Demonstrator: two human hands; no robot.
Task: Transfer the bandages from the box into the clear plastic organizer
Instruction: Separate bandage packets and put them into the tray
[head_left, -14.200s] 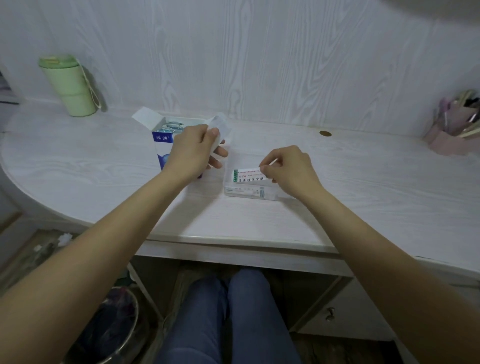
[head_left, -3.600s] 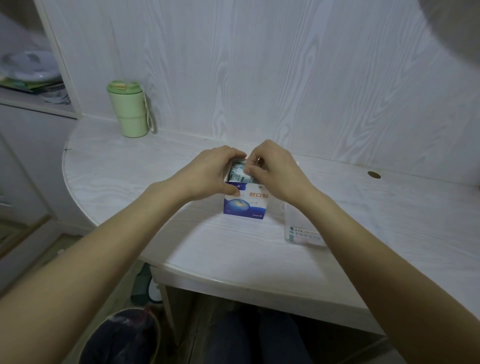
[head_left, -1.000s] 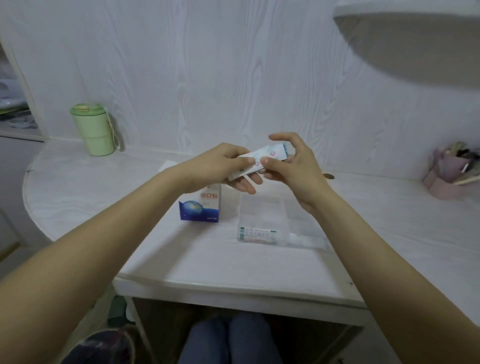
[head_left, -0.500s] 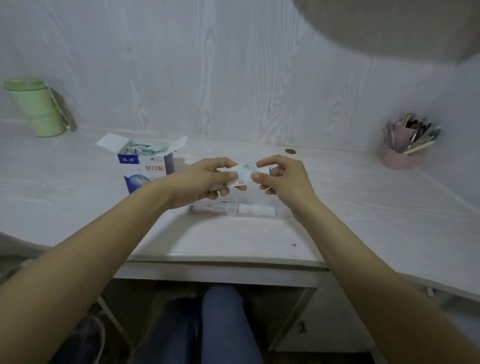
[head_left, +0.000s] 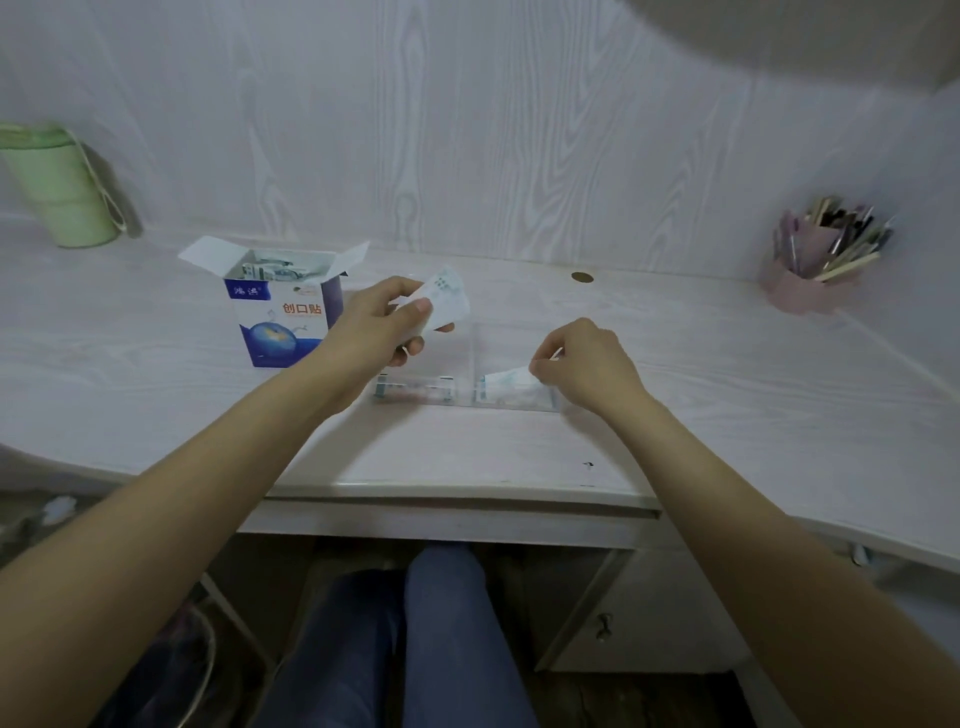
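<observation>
The right hand (head_left: 587, 364) has just moved away from the left and pinches one bandage (head_left: 506, 383) into the clear organizer (head_left: 467, 358). The left hand (head_left: 374, 332) still grips the bandage stack (head_left: 445, 304). More wait.

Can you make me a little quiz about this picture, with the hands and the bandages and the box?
1. True or false: the box is open at the top.
2. Which hand holds bandages up in the air? A) left hand B) right hand
3. Fill in: the right hand puts a bandage into the clear ____.

Key: 1 true; 2 A; 3 organizer.
</observation>
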